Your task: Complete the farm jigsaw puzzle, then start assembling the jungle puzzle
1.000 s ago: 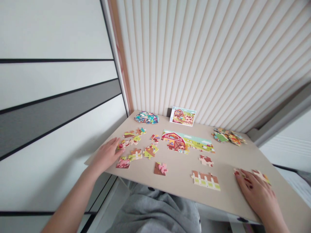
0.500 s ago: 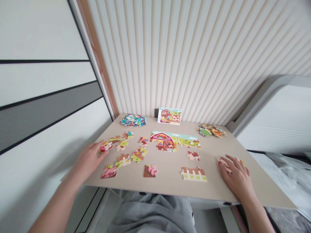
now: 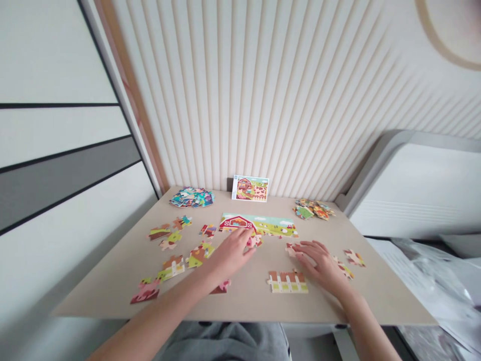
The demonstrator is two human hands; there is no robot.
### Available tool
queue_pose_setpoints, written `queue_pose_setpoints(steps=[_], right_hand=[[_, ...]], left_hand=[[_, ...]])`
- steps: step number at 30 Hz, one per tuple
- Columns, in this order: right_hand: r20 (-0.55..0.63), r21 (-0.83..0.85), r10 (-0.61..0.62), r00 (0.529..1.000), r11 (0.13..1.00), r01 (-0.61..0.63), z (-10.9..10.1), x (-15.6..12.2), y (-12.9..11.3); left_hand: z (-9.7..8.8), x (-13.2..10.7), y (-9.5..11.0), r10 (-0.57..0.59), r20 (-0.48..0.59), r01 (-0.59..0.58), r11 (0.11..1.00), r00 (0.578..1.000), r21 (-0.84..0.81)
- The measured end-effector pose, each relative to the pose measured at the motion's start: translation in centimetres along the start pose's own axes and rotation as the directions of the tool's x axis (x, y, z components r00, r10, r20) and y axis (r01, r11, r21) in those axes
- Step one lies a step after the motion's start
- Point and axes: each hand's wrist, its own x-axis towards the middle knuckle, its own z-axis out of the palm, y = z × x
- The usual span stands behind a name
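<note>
On a beige table (image 3: 376, 296) lies a partly joined farm puzzle with a red barn (image 3: 272, 226). My left hand (image 3: 231, 253) reaches across to the barn's lower edge, its fingertips closed on a small pinkish puzzle piece (image 3: 256, 241). My right hand (image 3: 319, 260) lies flat with fingers spread over a brown-and-white piece (image 3: 290, 247). A joined fence strip (image 3: 287, 282) sits just in front of both hands. Another piece (image 3: 342, 267) pokes out beside my right hand.
A picture card (image 3: 250, 188) leans on the slatted wall. Piles of pieces sit at the back left (image 3: 191, 197) and back right (image 3: 313, 209). Several loose pieces (image 3: 171, 239) lie at the left, one (image 3: 145, 291) near the front edge, one (image 3: 355, 257) at right. A white unit (image 3: 413, 200) stands to the right.
My left hand has moved from the loose pieces at the left across to the barn, carrying a pinkish piece. My right hand slid left from the table's right side. The view has turned right.
</note>
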Motion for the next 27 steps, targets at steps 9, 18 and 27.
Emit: queue_pose_setpoints(steps=[9,18,27], right_hand=[[0.201,0.654,0.263,0.944,0.681,-0.329,4.4,7.1,-4.2],[0.111,0.391,0.213,0.971,0.889,-0.239,6.1,9.0,-1.2],[0.022,0.146,0.008,1.0,0.989,-0.011,5.8,6.7,-2.6]], left_hand=[[4.5,1.9,1.0,-0.001,-0.19,-0.017,0.996,0.982,-0.092],[3.0,0.3,-1.3,0.079,-0.043,-0.078,0.997,0.996,0.027],[1.3,0.5,-1.7,0.204,0.073,-0.212,0.969,0.976,0.13]])
